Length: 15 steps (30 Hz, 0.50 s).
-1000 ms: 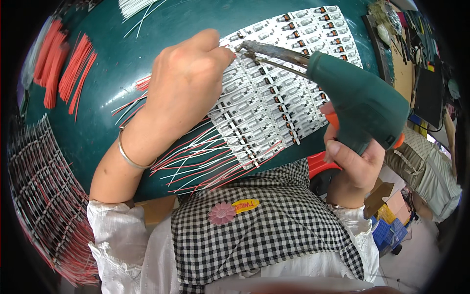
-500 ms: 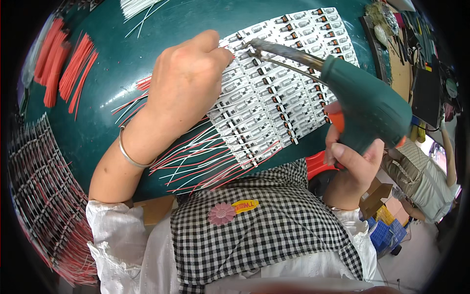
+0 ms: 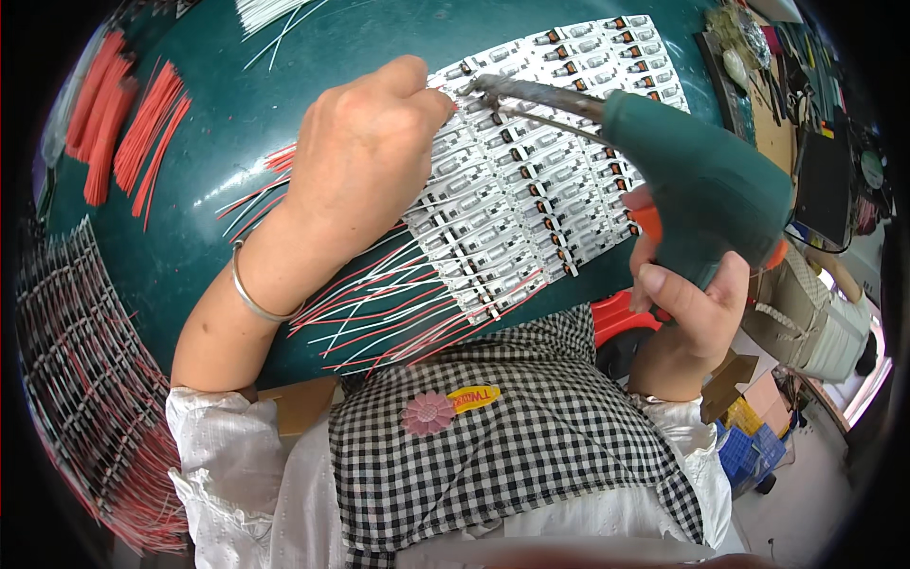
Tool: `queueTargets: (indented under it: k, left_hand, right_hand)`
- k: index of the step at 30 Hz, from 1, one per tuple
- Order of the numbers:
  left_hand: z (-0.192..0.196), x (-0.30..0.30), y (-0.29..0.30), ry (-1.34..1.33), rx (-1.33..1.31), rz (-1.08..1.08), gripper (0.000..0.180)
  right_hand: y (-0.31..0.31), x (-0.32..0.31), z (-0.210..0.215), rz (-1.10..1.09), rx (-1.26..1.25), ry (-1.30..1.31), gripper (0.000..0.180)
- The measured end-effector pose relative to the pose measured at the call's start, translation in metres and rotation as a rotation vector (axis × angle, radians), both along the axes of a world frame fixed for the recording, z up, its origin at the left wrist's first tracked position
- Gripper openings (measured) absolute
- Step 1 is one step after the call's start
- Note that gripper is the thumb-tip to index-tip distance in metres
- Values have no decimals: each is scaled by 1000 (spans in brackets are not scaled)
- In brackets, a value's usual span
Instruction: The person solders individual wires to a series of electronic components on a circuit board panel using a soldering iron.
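Note:
My right hand (image 3: 697, 299) grips a green soldering gun (image 3: 697, 171) with an orange trigger. Its long metal tip (image 3: 531, 93) points left and lies over the upper left part of a white sheet of small circuit boards (image 3: 588, 142), close to my left fingertips. My left hand (image 3: 370, 142) is closed in a pinch at the sheet's left edge; a spot of red shows at the fingertips, but what they hold is hidden. Red and white wires (image 3: 379, 313) stick out leftward from the boards in the sheet's lower rows.
Bundles of red wires (image 3: 147, 128) lie at the far left of the green table (image 3: 227, 104). White wires (image 3: 270, 14) lie at the back. Wired board sheets (image 3: 85, 379) hang at the left edge. Tools and dark items crowd the right side; a person (image 3: 820, 327) is beyond.
The soldering gun has shifted a little left, its tip now nearer my left fingertips. My left hand has hardly moved. The person at the right has changed position.

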<state>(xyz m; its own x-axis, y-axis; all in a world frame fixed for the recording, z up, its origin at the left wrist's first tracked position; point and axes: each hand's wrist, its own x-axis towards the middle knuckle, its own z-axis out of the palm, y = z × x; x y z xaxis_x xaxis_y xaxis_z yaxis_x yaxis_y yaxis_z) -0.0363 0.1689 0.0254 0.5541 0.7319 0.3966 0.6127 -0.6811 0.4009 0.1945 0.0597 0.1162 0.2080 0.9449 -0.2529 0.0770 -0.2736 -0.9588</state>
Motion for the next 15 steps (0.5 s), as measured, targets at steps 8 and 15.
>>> queueTargets:
  k: [8,15]
  left_hand:
    - [1,0,0,2,7,0,10]
    - [1,2,0,-15,10,4,10]
  right_hand:
    - [0,1,-3,1,24,47,64]
    - [-2,6,-5,111,7,130,51]
